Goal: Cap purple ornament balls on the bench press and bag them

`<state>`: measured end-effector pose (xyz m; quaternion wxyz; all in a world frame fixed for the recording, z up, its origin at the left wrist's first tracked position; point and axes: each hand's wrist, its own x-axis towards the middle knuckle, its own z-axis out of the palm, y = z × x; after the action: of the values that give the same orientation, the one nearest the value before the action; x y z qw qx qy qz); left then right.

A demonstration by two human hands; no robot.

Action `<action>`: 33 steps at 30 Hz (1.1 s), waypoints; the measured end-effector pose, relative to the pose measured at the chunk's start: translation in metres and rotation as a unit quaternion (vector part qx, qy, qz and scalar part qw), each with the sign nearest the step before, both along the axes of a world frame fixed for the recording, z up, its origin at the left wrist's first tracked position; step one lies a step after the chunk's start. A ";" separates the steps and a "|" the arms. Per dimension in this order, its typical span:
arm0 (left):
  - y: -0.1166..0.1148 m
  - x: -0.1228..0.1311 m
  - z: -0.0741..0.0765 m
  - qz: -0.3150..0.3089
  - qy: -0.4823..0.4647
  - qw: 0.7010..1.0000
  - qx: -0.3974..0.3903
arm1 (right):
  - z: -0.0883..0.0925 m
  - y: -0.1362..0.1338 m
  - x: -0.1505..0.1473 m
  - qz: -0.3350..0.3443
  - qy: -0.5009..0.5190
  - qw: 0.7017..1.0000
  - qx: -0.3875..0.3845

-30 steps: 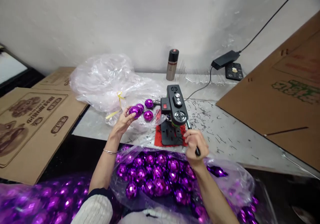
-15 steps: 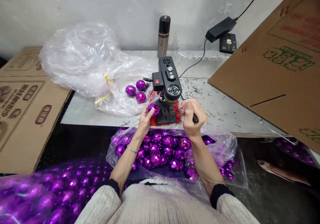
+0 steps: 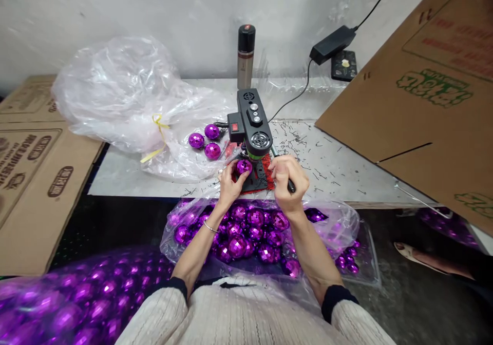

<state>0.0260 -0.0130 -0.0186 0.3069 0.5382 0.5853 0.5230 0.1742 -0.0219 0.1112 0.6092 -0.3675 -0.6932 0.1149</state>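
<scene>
My left hand (image 3: pixel 231 183) grips a shiny purple mirror-faceted ball (image 3: pixel 244 167) between thumb and fingers, just below the head of a small black drill press (image 3: pixel 254 124). The ball is over the press's dark base plate (image 3: pixel 254 181), and a dark spot shows on its top. Wrapped round the black-gripped lever (image 3: pixel 291 186) at the press's right side is my right hand (image 3: pixel 288 180). Three loose purple balls (image 3: pixel 212 151) rest on clear plastic left of the press. Many more fill an open plastic bag (image 3: pixel 236 245) beneath my forearms.
A large clear bag with a yellow tie (image 3: pixel 159 121) lies at the left, beside flattened cardboard (image 3: pixel 34 180). A bottle (image 3: pixel 245 57) stands behind the press. Black scraps litter the white tabletop (image 3: pixel 327 168). A big carton (image 3: pixel 416 88) leans in from the right; another person's foot (image 3: pixel 419 257) is below.
My left hand has moved the purple ball rightward, from beside the base plate to below the press head. My right hand stays on the lever. The whole view has shifted slightly.
</scene>
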 end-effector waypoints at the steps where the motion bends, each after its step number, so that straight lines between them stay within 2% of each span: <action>1: 0.000 0.000 -0.001 -0.004 0.023 1.000 -0.002 | -0.001 0.000 0.000 -0.001 -0.002 1.000 0.000; 7: 0.006 0.003 -0.003 -0.048 0.134 0.989 0.037 | -0.002 -0.001 0.001 -0.006 -0.001 1.000 -0.005; 16: 0.013 0.011 -0.019 -0.031 0.166 0.981 0.094 | -0.005 -0.001 0.001 -0.011 0.000 1.000 0.008; 26: 0.012 0.011 -0.021 -0.029 0.165 0.978 0.124 | -0.049 0.004 0.002 -0.010 -0.003 0.997 0.077; 33: 0.011 0.011 -0.022 -0.033 0.162 0.982 0.090 | -0.065 0.008 0.001 -0.009 0.031 0.996 0.082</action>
<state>0.0368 -0.0023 -0.0411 0.1752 0.6603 0.5601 0.4687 0.1753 -0.0141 0.0463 0.6593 -0.3185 -0.6782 0.0633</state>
